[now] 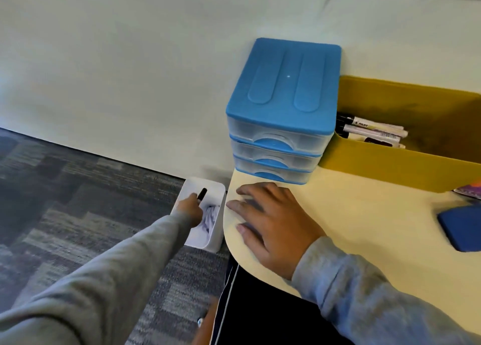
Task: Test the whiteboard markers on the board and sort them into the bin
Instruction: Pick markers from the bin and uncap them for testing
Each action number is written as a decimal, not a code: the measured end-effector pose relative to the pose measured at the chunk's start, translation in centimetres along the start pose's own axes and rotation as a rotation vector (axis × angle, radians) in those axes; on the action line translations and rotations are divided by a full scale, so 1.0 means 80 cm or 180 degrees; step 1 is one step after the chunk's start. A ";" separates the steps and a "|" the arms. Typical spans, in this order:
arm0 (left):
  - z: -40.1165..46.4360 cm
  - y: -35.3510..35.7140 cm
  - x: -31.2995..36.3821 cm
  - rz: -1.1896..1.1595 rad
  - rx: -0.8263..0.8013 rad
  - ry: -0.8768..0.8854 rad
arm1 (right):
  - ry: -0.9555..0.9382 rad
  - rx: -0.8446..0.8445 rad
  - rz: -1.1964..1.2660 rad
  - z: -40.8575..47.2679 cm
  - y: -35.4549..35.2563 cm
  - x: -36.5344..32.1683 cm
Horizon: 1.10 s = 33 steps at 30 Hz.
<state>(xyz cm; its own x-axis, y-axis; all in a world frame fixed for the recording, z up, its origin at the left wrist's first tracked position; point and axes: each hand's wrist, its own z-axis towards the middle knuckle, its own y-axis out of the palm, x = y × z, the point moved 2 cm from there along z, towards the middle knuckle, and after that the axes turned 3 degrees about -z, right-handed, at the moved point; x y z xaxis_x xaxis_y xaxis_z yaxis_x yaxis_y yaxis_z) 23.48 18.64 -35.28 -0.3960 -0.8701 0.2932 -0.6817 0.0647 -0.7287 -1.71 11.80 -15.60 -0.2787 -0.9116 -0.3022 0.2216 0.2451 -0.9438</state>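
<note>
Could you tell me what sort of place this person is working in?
Probably an office or classroom. Patterned grey carpet tiles cover the floor, a pale desk carries a blue-topped drawer unit and a yellow bin of whiteboard markers, and a small white wastebasket stands beside it.

Left hand (191,206) holds marker (202,193) over white bin (218,219); right hand (270,222) flat on desk (364,227).

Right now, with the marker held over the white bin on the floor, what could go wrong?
1. The left hand holds the marker near the bin's far end, so it may drop onto the carpet.
2. The person leans sideways, with the right hand flat on the desk edge; that hand could slip.
3. Crumpled paper in the bin might bounce the marker out.
</note>
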 end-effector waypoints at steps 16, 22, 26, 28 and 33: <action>-0.063 -0.039 0.028 0.1730 -0.0389 0.0451 | -0.0065 0.0204 0.0043 -0.002 0.004 0.001; -0.133 -0.086 0.085 0.2033 -0.0291 0.1142 | -0.0011 0.0176 0.0235 0.000 0.004 0.005; -0.198 -0.117 0.112 0.2378 -0.0409 0.1679 | 0.0048 0.0445 0.0741 -0.011 -0.008 0.019; -0.228 -0.132 0.122 0.2599 -0.0384 0.1764 | 0.0084 0.0606 0.0842 -0.025 -0.024 0.033; -0.318 -0.171 0.174 0.2867 0.0038 0.2167 | 0.0094 0.0697 0.0836 -0.064 -0.092 0.069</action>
<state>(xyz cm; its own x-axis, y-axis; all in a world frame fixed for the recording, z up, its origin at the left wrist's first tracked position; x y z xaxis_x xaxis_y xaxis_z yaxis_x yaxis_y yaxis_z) 11.62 18.06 -5.46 -0.9958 -0.0614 -0.0685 0.0260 0.5262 -0.8499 -9.67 6.67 -10.99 -0.2117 -0.8161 -0.5378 0.4838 0.3906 -0.7832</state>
